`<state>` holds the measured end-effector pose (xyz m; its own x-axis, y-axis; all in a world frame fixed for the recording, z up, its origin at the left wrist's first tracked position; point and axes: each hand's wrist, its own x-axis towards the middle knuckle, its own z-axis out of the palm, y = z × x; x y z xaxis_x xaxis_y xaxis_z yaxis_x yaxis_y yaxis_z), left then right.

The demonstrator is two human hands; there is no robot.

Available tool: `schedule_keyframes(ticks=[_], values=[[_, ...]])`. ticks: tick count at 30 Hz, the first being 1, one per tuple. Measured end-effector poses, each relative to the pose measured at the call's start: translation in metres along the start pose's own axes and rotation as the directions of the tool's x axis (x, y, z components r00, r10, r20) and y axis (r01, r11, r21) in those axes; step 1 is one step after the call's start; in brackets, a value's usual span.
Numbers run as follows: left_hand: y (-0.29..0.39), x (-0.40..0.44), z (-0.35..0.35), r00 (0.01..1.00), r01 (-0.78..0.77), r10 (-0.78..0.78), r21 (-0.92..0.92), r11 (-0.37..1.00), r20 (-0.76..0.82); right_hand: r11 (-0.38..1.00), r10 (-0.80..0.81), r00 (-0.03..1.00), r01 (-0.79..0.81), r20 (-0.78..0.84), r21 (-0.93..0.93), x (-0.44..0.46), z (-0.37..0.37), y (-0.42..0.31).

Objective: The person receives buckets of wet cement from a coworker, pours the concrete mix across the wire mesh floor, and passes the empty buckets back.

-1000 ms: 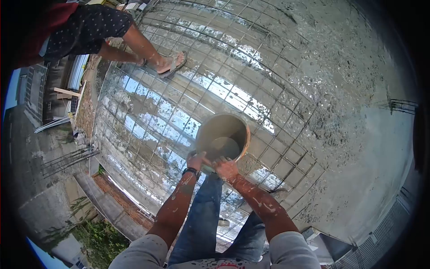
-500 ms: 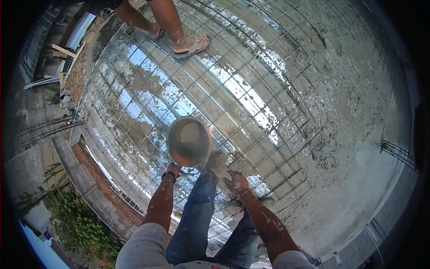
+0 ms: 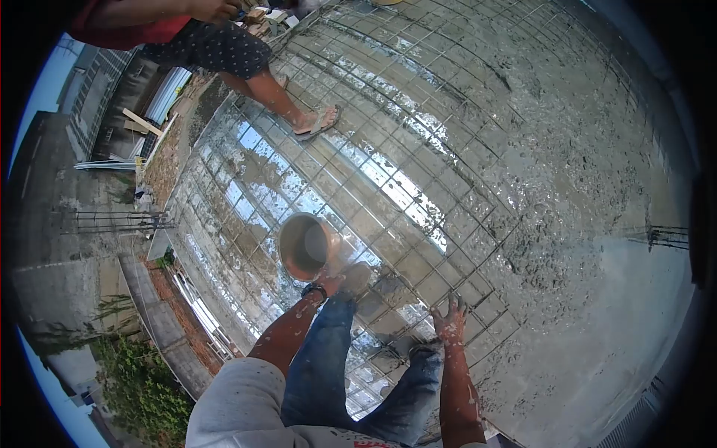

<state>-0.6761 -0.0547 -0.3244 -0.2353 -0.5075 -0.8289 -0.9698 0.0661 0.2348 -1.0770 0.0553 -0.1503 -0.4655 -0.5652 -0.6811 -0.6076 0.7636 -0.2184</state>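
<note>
A round bucket (image 3: 290, 252), smeared with cement, is in front of my left leg, its mouth facing up toward me. Against its near lower side, my left hand (image 3: 329, 283) grips it, though the fingers are partly hidden and blurred. Some greyish residue coats the inside. To the right, my right hand (image 3: 450, 322) is spread open above the steel rebar mesh (image 3: 478, 280) and holds nothing. Wet cement splashes mark both forearms.
Wet concrete (image 3: 567, 172) covers the right side of the slab. Another person's sandalled foot (image 3: 320, 121) stands on the mesh ahead. At the left, a brick-edged ledge (image 3: 168, 299) drops toward bushes (image 3: 138, 381). Planks (image 3: 142, 119) lie beyond the slab edge.
My right hand has moved right and its fingers have spread. The bucket has tipped and shifted slightly down and left in view, and my left hand now shows at its right underside. The view has shifted.
</note>
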Motion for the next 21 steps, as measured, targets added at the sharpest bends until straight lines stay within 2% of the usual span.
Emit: schedule_keyframes(ticks=[1, 3, 4, 5, 8, 9, 11, 13, 15, 16, 17, 18, 19, 20, 21], values=[[0.037, -0.005, 0.000, 0.998, -0.042, 0.047, 0.133, 0.990, -0.036, 0.997, -0.007, 1.000, 0.009, -0.020, 0.081, -0.004, -0.013, 0.017], [0.149, -0.064, -0.038, 1.000, -0.029, 0.027, 0.168, 0.985, 0.012, 0.991, -0.052, 0.997, 0.058, -0.054, 0.120, -0.012, -0.025, 0.065], [0.158, -0.053, -0.015, 0.994, -0.104, 0.094, 0.211, 0.972, 0.055, 0.987, -0.073, 0.995, 0.082, -0.072, 0.137, -0.021, -0.035, 0.086], [0.167, -0.043, 0.008, 0.982, -0.180, 0.161, 0.249, 0.952, 0.097, 0.992, 0.006, 0.998, 0.003, -0.068, 0.127, -0.032, -0.046, 0.108], [0.293, -0.106, 0.011, 0.990, -0.089, 0.082, 0.062, 0.994, 0.113, 0.971, 0.021, 0.998, -0.005, -0.063, 0.240, -0.039, -0.033, 0.230], [0.324, -0.116, 0.024, 0.993, -0.034, 0.035, -0.010, 0.999, 0.114, 0.962, 0.086, 0.996, -0.079, -0.014, 0.261, -0.045, -0.029, 0.273], [0.343, -0.096, 0.093, 0.986, 0.129, -0.111, -0.151, 0.980, 0.122, 0.910, 0.250, 0.964, -0.265, 0.087, 0.320, -0.071, -0.027, 0.354], [0.395, -0.141, 0.086, 0.996, 0.072, -0.056, -0.253, 0.965, 0.070, 0.857, 0.388, 0.906, -0.421, 0.166, 0.296, -0.111, -0.036, 0.428], [0.441, -0.194, 0.068, 0.998, -0.028, 0.042, -0.315, 0.949, 0.038, 0.969, 0.205, 0.931, -0.236, 0.301, 0.068, -0.138, -0.008, 0.524], [0.458, -0.218, 0.056, 0.996, -0.070, 0.081, -0.315, 0.947, 0.023, 0.734, 0.571, 0.777, -0.628, 0.266, 0.258, -0.166, -0.010, 0.539], [0.472, -0.238, 0.041, 0.993, -0.109, 0.117, -0.296, 0.949, 0.011, 0.826, 0.487, 0.845, -0.528, 0.222, 0.197, -0.189, -0.028, 0.546], [0.480, -0.250, 0.031, 0.991, -0.127, 0.136, -0.237, 0.963, 0.019, 0.771, 0.553, 0.822, -0.567, 0.138, 0.291, -0.213, -0.038, 0.547], [0.484, -0.260, 0.022, 0.987, -0.144, 0.153, -0.164, 0.976, 0.042, 0.731, 0.611, 0.792, -0.568, 0.010, 0.379, -0.225, -0.016, 0.567], [0.446, -0.220, 0.035, 0.987, -0.141, 0.142, -0.025, 0.990, 0.069, 0.605, 0.672, 0.732, -0.629, 0.111, 0.489, -0.253, -0.077, 0.522], [0.410, -0.182, 0.048, 0.987, -0.142, 0.132, 0.115, 0.983, 0.095, 0.627, 0.650, 0.751, -0.618, 0.120, 0.475, -0.262, -0.081, 0.515]])
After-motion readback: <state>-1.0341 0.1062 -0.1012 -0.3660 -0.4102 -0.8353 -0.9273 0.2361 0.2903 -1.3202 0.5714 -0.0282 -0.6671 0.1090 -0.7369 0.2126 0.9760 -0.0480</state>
